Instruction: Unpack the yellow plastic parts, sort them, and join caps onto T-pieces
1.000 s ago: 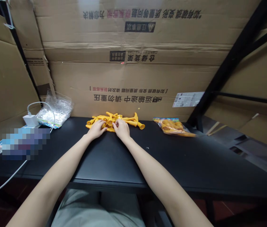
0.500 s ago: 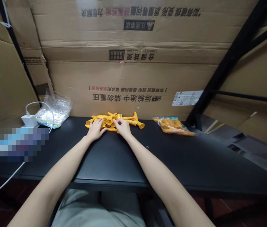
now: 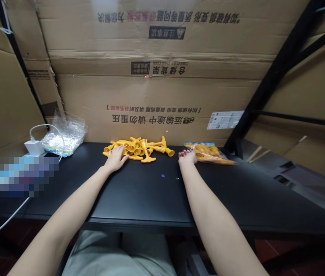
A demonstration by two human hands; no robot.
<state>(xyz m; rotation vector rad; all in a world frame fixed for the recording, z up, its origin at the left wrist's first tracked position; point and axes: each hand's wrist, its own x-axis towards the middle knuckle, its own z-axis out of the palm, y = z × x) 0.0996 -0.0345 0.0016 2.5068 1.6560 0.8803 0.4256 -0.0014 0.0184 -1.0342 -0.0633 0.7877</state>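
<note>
A loose pile of yellow plastic pieces (image 3: 135, 149) lies at the back of the black table. Some pieces have flared hollow ends, others T-shaped tops. My left hand (image 3: 115, 158) rests on the pile's left side, fingers apart and thumb out, gripping nothing that I can see. One T-shaped yellow piece (image 3: 148, 159) sticks out at the front of the pile. My right hand (image 3: 187, 158) is right of the pile, fingers curled, against or just beside the left end of a clear bag of similar yellow pieces (image 3: 208, 152). Whatever its fingers hold, if anything, is hidden.
Cardboard (image 3: 151, 92) stands behind the black table (image 3: 139, 199). At the left are crumpled clear plastic bags (image 3: 66, 134), a white charger (image 3: 34, 147) with its cable, and a blurred-out object (image 3: 28, 176). A small blue disc (image 3: 163, 176) lies on the tabletop. A black metal post (image 3: 268, 76) rises at right.
My right hand has left the pile and moved right to the bag, its fingers now curled. A T-shaped piece now shows at the pile's front. My left hand has stayed put.
</note>
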